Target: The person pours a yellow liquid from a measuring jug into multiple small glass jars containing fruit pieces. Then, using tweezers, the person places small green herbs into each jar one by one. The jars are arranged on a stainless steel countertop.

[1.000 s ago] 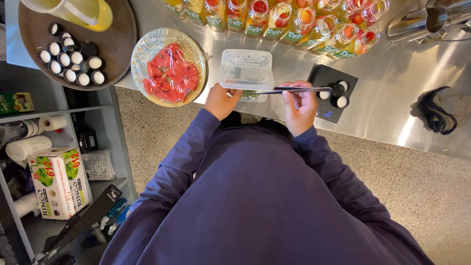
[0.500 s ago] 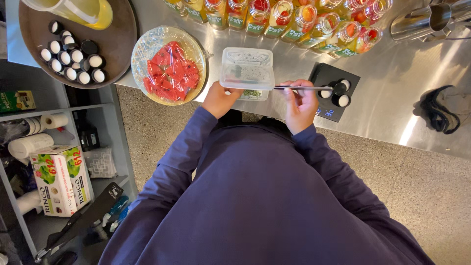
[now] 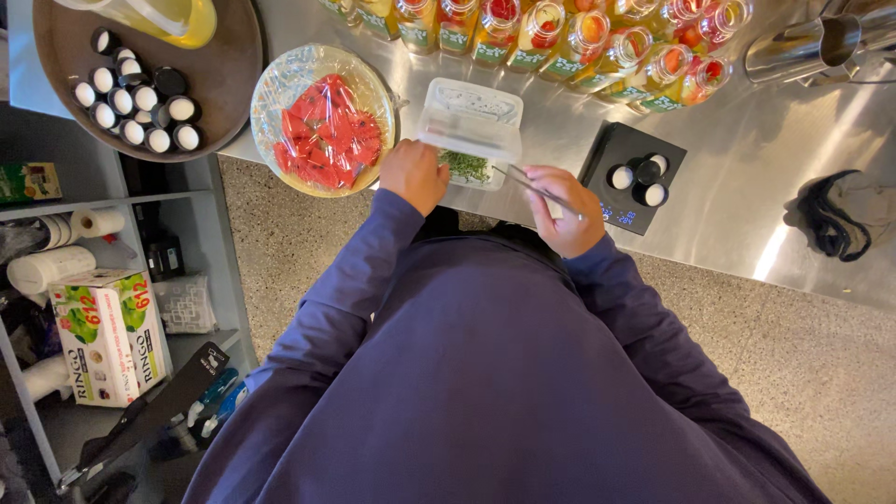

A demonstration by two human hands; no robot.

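My left hand (image 3: 413, 175) rests closed against the near left edge of a clear plastic tub (image 3: 471, 126) with green herbs (image 3: 465, 167) showing in it. My right hand (image 3: 560, 207) grips thin metal tweezers (image 3: 530, 186) whose tips point left into the herbs. Just to the right of that hand lies a small black scale (image 3: 623, 203) with three small round caps (image 3: 638, 177) on it. A bowl of red pieces covered in cling film (image 3: 324, 121) sits left of the tub.
A row of glass bottles with yellow liquid and fruit (image 3: 560, 37) lines the far steel counter (image 3: 747, 159). A brown round tray (image 3: 215, 84) holds several caps and a jug. A black cloth (image 3: 826, 219) lies at right. Shelves (image 3: 103, 280) with boxes and paper rolls stand at left.
The tweezers, held level above the tub before, now angle down with their tips in the herbs. The tub's lid has come off the near side, baring the herbs.
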